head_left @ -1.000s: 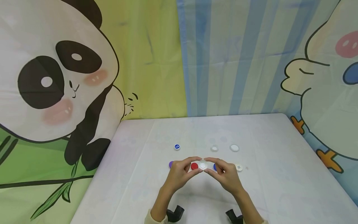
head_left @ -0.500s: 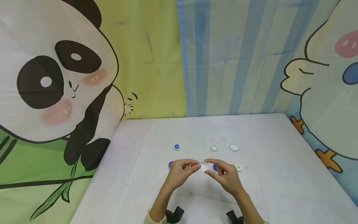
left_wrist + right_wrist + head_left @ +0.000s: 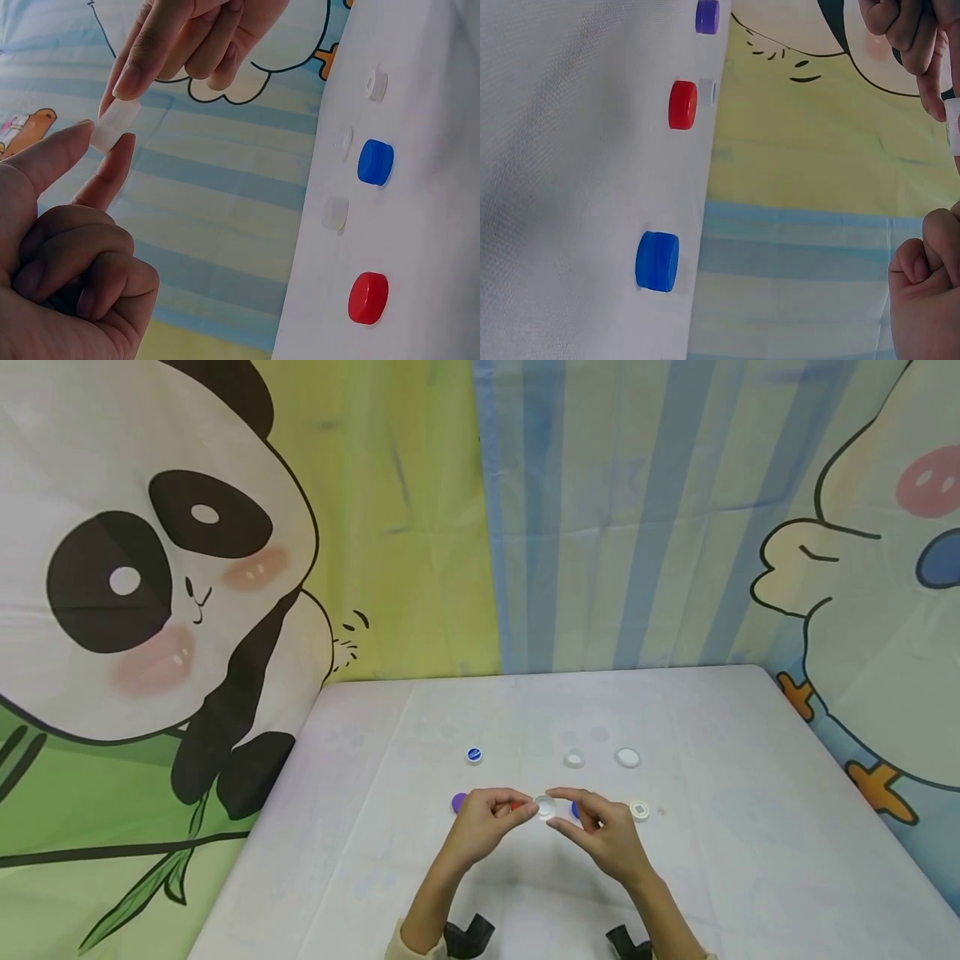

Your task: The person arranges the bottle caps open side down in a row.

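Observation:
A small white translucent bottle cap (image 3: 546,807) is held above the table between both hands. My left hand (image 3: 480,827) pinches its left side with thumb and index finger, while the other fingers curl into the palm in the left wrist view. My right hand (image 3: 606,833) spans the cap's right side, index finger at the far edge and thumb at the near edge. In the left wrist view, the cap (image 3: 115,126) is seen side-on, with the right hand (image 3: 199,37) above it. The right wrist view cuts the cap (image 3: 953,126) off at its edge.
Caps lie on the white table (image 3: 750,860): purple (image 3: 458,802), red (image 3: 368,298), blue (image 3: 375,162) and a white ring-patterned one (image 3: 639,811). Farther back are a blue-and-white cap (image 3: 474,755) and two whitish ones (image 3: 573,759). Printed curtains (image 3: 637,527) stand behind.
My left thumb and index finger have drawn closer together at the cap's left side, and now hide much of the red cap. The right hand has barely moved.

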### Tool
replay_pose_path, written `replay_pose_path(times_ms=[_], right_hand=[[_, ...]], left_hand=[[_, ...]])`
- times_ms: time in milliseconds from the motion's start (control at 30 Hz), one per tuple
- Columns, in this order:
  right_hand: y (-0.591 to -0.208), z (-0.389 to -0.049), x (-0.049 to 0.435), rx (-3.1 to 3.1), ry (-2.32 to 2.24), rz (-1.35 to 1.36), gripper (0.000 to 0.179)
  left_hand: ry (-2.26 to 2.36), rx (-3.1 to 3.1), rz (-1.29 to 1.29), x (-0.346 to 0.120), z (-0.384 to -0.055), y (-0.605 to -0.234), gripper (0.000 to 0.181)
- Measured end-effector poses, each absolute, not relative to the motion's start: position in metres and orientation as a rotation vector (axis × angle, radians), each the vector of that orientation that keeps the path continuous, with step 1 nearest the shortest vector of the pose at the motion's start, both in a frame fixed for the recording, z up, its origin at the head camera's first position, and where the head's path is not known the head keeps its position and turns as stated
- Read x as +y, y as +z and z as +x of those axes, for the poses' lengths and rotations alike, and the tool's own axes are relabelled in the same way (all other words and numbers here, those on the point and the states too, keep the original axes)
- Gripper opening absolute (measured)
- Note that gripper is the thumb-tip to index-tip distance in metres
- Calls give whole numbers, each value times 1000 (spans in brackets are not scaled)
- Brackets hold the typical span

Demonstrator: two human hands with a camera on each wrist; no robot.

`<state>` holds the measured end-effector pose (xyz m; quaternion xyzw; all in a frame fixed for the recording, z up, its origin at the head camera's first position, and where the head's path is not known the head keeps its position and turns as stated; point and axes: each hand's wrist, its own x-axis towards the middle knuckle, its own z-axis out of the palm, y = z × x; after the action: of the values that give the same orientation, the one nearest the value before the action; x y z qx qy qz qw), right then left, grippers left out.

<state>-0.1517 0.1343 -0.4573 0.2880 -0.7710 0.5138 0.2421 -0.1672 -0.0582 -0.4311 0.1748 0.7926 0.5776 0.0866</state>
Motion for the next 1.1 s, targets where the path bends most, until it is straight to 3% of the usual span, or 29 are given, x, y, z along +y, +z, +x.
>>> replay_pose_path(times_ms=[333,767,1100], right_hand=[[-460,-150,136,-2148,1405,772,43],[-457,-150,142,-2476,1922,694,28],[-458,-154,140,-2444,2133,773,25]], left_hand=[[1742,2471,617,-60,-177,-460,22],[1329,3178,1556,-73,-183,-466,17],[1085,3303,1864,-75,-179,-455,17]])
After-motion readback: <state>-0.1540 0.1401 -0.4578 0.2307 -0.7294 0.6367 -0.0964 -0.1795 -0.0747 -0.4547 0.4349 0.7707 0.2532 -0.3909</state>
